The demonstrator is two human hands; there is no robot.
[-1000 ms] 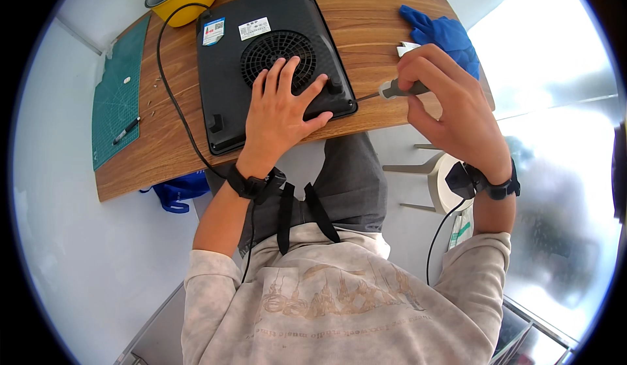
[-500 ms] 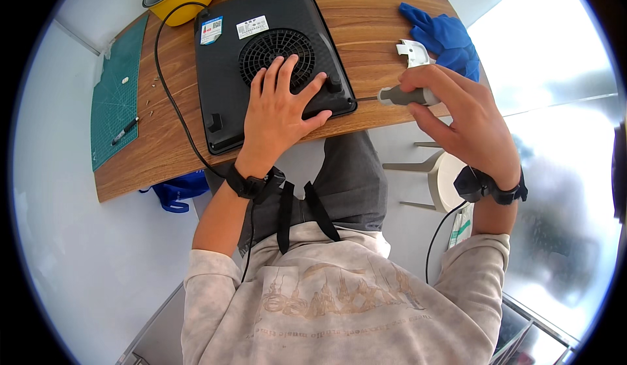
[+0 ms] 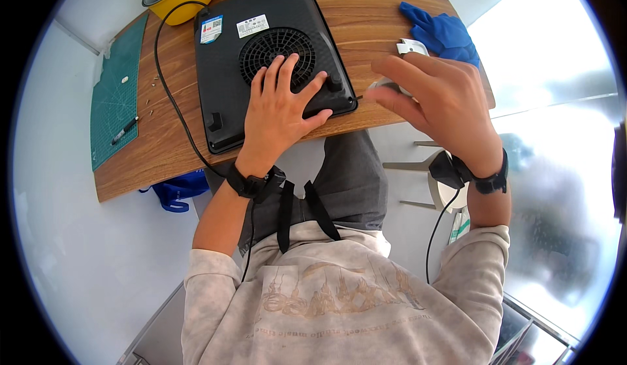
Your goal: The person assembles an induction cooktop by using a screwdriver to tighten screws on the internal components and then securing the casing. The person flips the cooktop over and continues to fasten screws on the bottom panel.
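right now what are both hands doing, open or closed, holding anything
Left hand: open and spread on the black appliance, not gripping it.
Right hand: closed around a screwdriver, its handle mostly hidden.

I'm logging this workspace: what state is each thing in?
Black appliance, underside up
Screwdriver, held, shaft toward the appliance's corner
Left grip, open, spread on the appliance
Right grip, closed around the screwdriver
Yellow pot, lid on
Blue cloth, crumpled
Green mat, laid flat
Pen, lying on the mat
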